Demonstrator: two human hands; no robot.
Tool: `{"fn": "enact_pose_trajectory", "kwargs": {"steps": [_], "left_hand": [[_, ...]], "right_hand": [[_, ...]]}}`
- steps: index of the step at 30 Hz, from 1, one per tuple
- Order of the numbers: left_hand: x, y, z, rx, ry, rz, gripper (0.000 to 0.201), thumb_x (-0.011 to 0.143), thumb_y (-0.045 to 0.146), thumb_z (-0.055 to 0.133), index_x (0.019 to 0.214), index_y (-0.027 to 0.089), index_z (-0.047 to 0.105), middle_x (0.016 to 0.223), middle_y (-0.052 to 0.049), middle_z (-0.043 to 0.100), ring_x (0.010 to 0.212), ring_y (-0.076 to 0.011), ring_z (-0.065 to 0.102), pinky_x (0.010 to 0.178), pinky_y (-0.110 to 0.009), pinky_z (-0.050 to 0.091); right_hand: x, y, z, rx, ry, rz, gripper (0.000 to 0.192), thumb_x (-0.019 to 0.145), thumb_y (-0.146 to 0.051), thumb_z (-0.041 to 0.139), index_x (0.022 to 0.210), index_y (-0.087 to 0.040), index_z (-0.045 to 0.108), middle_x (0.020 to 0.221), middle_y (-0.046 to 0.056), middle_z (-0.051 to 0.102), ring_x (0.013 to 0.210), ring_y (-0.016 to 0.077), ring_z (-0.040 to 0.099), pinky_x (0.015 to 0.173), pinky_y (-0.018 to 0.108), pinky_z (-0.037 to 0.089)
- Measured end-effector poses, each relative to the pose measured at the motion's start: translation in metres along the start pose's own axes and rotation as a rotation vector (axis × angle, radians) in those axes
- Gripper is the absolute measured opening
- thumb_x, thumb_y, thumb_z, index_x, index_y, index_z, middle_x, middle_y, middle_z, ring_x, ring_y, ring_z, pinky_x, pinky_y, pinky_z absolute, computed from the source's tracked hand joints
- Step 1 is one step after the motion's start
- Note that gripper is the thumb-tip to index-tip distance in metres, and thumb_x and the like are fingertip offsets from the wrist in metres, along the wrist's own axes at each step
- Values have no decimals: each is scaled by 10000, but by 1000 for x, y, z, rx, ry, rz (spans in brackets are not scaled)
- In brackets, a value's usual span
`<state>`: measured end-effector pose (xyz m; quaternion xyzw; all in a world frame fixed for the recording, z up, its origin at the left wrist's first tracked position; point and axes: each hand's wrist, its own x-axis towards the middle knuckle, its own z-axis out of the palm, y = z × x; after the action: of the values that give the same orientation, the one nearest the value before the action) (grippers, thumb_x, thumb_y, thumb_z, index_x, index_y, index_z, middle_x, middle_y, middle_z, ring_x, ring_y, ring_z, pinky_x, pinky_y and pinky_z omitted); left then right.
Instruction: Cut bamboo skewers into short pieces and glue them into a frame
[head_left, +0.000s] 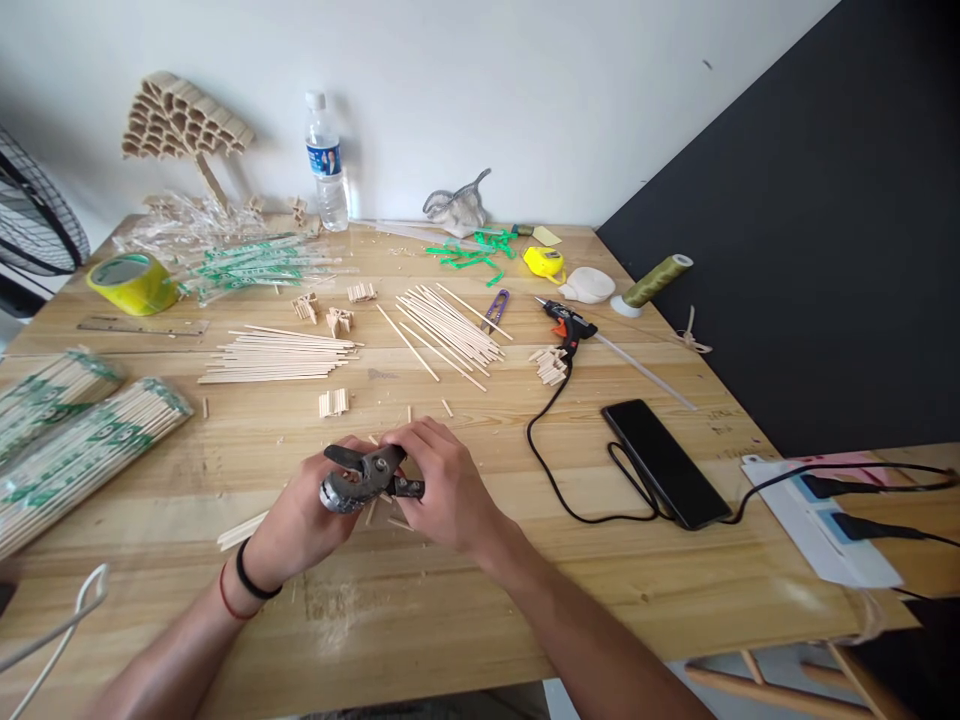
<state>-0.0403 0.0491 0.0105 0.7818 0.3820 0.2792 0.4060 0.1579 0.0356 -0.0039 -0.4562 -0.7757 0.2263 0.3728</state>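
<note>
Hands grip cutter lying crosswise, handles pointing right

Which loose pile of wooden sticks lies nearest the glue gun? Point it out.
The fanned pile of long sticks at the table's middle, slanting beside the purple snips. The other loose pile lies flat and level farther left, well away from the glue gun.

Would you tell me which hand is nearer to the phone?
Right. The right hand is at the cutter, left of the phone with bare table between. The left hand sits farther left, beyond the right hand.
</note>
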Motion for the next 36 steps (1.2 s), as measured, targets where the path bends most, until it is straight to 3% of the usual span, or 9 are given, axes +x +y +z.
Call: {"fn": "enact_pose_trajectory", "kwargs": {"steps": [10,16,24,36], "left_hand": [[-2,-5,-1,94,-32,-1,325,822,38,517,1071,202,645,983,-38,732,866,-195,689,781,-296,538],[-1,-4,1,53,-30,-55,265,880,69,511,1071,185,653,1052,-67,726,921,-194,690,845,-302,545],[-3,-3,1,6,-13,-26,252,902,60,526,1069,190,664,1092,-65,716,944,-181,695,868,-277,545],[0,1,1,42,-16,53,179,930,50,524,948,189,635,952,-31,684,850,-151,640,802,-244,514]], "right_hand": [[0,1,1,-142,-139,-6,491,672,-69,693,1144,-181,617,1098,123,715,1056,322,616,994,507,508],[0,1,2,-115,-104,19,472,690,-64,682,1141,-194,629,1092,102,724,1053,308,621,1029,504,498],[1,0,1,-95,-50,19,385,712,-75,662,1076,-198,636,1033,98,721,984,298,625,997,505,512],[0,1,1,-84,-24,15,361,728,-83,659,1076,-181,645,1035,110,725,978,301,624,921,482,527]]}}
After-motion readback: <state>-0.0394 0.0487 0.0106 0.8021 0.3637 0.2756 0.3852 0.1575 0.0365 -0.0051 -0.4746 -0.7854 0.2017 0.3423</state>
